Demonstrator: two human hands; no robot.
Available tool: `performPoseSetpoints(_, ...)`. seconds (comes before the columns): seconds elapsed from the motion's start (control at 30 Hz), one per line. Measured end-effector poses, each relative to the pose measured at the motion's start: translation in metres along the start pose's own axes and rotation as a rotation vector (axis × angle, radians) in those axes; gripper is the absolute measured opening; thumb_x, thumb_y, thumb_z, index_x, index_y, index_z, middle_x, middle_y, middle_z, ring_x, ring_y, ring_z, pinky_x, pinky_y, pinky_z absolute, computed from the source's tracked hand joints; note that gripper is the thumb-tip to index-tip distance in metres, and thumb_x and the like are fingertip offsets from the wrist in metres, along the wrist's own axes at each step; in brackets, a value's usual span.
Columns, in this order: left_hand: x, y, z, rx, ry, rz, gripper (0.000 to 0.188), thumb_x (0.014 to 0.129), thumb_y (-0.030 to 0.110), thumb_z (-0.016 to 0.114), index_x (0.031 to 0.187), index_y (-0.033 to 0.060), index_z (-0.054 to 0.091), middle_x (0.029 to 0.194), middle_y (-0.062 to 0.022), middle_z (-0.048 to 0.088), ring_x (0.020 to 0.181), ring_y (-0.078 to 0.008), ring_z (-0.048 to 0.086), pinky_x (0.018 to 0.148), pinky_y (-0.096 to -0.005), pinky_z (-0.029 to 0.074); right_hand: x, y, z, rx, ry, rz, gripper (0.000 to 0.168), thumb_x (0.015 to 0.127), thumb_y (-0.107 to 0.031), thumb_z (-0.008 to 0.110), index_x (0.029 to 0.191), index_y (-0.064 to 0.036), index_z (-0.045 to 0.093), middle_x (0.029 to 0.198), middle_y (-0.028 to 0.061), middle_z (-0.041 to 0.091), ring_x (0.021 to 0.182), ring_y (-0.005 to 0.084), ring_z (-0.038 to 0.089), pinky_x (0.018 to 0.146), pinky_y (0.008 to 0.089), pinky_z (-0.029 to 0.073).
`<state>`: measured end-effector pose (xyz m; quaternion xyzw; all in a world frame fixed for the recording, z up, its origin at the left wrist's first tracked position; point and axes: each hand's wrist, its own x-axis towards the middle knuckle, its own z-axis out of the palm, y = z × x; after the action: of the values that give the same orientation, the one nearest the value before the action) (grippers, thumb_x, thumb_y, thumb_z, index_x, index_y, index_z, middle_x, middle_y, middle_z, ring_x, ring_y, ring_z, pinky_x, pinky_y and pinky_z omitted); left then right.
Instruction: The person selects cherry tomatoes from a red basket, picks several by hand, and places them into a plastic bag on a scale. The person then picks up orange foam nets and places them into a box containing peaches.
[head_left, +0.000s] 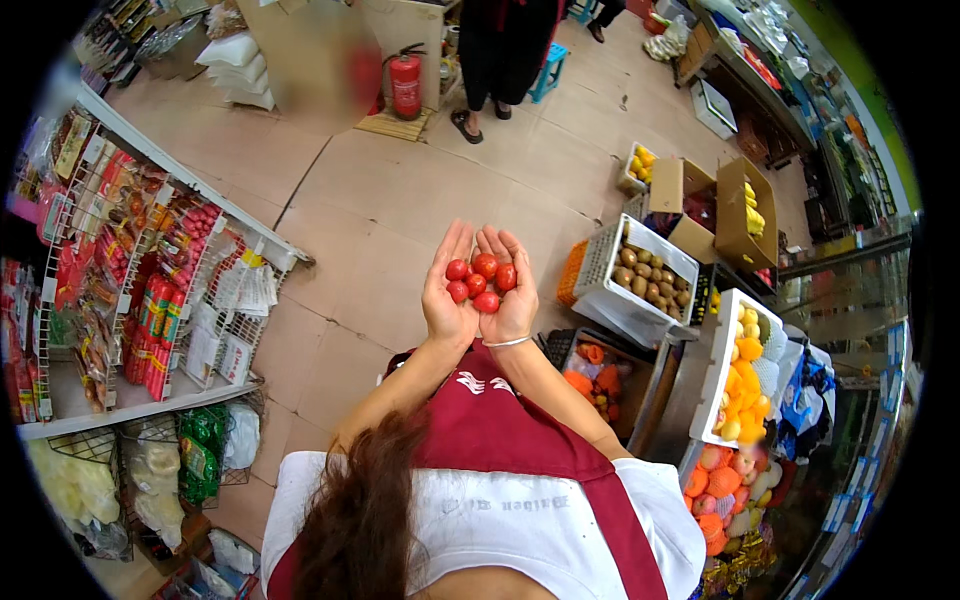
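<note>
Several small red cherry tomatoes (475, 284) lie in a loose cluster across my two upturned palms. My left hand (445, 313) and my right hand (519, 306) are cupped side by side, fingers pointing away from me, inner edges close together. Both hold the tomatoes from below, out in front of my dark red apron (502, 427). A silver bangle (507, 343) circles my right wrist. The undersides of the tomatoes are hidden by one another and by the palms.
To the left stands a wire rack (161, 300) of packaged goods. On the right are a white crate of kiwifruit (652, 277), cardboard boxes (742, 214) and a foam tray of yellow and orange fruit (742, 367). Ahead, a person (499, 60) stands near a fire extinguisher (406, 86).
</note>
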<state>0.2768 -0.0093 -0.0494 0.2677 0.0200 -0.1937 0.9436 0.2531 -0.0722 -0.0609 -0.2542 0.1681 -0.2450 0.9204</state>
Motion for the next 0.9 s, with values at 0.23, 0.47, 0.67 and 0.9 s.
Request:
performPoseSetpoints(0.23,0.062,0.032,-0.031,0.074,0.083,0.09,0.055,0.096,0.028,0.03,0.141,-0.0021,0.032,0.147,-0.0208,0.03,0.138,-0.0281,0.028,0.113,-0.0395,0.024,0.057,0.049,0.044,-0.446,-0.115,-0.02,0.04,0.102,-0.029,0.034,0.118,0.002,0.052,0.123,0.0132,0.056,0.113,0.0201,0.052,0.101,0.0334,0.041)
performPoseSetpoints(0.47,0.191,0.053,-0.058,0.086,0.302,0.146,0.051,0.098,0.031,0.035,0.137,-0.0025,0.038,0.139,-0.0192,0.042,0.128,-0.0274,0.041,0.108,-0.0378,0.033,0.186,0.12,0.054,-0.541,-0.167,0.051,0.03,0.1,-0.018,0.042,0.123,-0.001,0.051,0.119,0.0072,0.056,0.107,0.0147,0.053,0.094,0.029,0.045)
performPoseSetpoints(0.67,0.388,0.107,-0.03,0.088,0.239,0.261,0.052,0.097,0.035,0.032,0.14,0.0059,0.035,0.139,-0.0201,0.042,0.126,-0.0301,0.043,0.106,-0.0415,0.036,0.368,0.144,0.149,-0.279,-0.25,0.028,0.03,0.097,-0.016,0.043,0.118,0.002,0.053,0.126,0.0146,0.054,0.117,0.0212,0.051,0.101,0.0341,0.041)
performPoseSetpoints(0.9,0.559,0.16,0.032,-0.074,0.171,0.333,0.052,0.096,0.035,0.029,0.139,0.0058,0.033,0.141,-0.0192,0.04,0.128,-0.0309,0.041,0.108,-0.0433,0.033,0.532,0.15,0.244,-0.236,-0.34,-0.095,0.035,0.098,-0.02,0.039,0.122,0.004,0.045,0.131,0.0205,0.05,0.124,0.0294,0.047,0.108,0.038,0.033)
